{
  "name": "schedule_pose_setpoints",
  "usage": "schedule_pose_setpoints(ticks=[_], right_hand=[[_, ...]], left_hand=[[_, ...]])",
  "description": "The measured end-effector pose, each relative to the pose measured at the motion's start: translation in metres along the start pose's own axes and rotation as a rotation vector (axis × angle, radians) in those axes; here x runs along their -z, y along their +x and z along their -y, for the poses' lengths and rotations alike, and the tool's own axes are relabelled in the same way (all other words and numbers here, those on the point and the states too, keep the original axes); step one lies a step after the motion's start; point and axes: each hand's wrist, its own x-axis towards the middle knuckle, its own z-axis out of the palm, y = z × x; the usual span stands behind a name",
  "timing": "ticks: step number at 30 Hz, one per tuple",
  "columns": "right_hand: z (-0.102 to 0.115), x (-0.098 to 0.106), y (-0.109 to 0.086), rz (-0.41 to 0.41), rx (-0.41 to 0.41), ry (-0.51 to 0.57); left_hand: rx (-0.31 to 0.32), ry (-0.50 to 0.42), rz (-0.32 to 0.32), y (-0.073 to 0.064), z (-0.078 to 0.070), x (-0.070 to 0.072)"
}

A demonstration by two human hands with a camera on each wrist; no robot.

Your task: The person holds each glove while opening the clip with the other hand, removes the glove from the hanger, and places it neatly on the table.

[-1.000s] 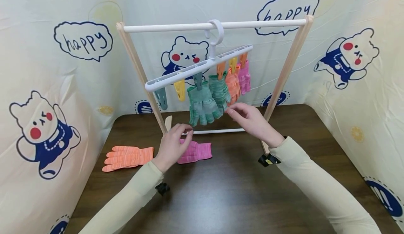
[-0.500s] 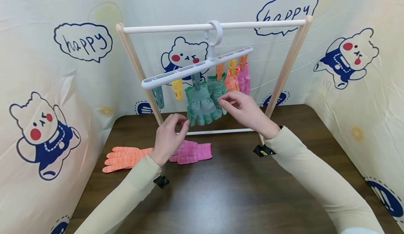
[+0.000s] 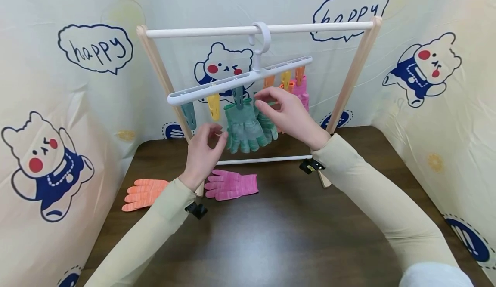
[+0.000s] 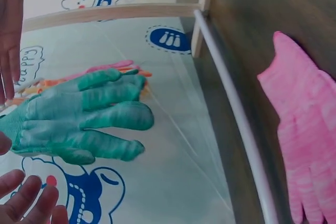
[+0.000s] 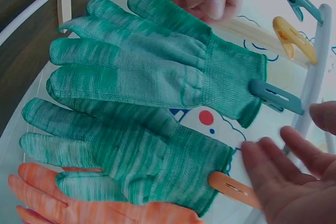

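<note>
Far left, on the brown surface (image 3: 271,235): orange glove (image 3: 143,193), lying flat, partly covered by the left sleeve (image 3: 166,209). Above and to its right, a blue-green clip (image 3: 188,114) hangs from the left end of the white hanger (image 3: 232,81). Left hand (image 3: 202,154): fingers curved and apart from the thumb, just beside the front green glove; contact cannot be told. Yellow clip (image 3: 213,107) hangs above it. Pink glove (image 3: 232,185) lies flat on the surface. Front green glove (image 3: 245,128) hangs fingers-down by its cuff from a teal clip (image 5: 275,96); rear green glove (image 5: 142,156) hangs close behind, in an orange clip (image 5: 233,188). Right hand (image 3: 288,112): fingers and thumb apart, near both cuffs. Beyond it, another pink glove (image 3: 301,90) hangs clipped.
</note>
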Motion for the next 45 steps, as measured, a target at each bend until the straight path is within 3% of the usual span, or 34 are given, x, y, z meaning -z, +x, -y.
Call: schedule_pose_setpoints(ticks=[9, 20, 28, 45], right_hand=[[0.005, -0.013, 0.022, -0.017, 0.030, 0.029], [0.004, -0.023, 0.032, 0.004, 0.005, 0.053], [-0.003, -0.029, 0.037, 0.019, -0.011, 0.197], [-0.009, -0.044, 0.045, -0.034, -0.103, 0.430]], left_hand=[[0.050, -0.146, 0.031, 0.026, -0.007, 0.007], [0.098, -0.255, 0.063, 0.042, -0.014, -0.001], [0.110, -0.299, 0.071, 0.045, -0.014, -0.004], [0.079, -0.234, 0.073, 0.041, -0.010, -0.010]])
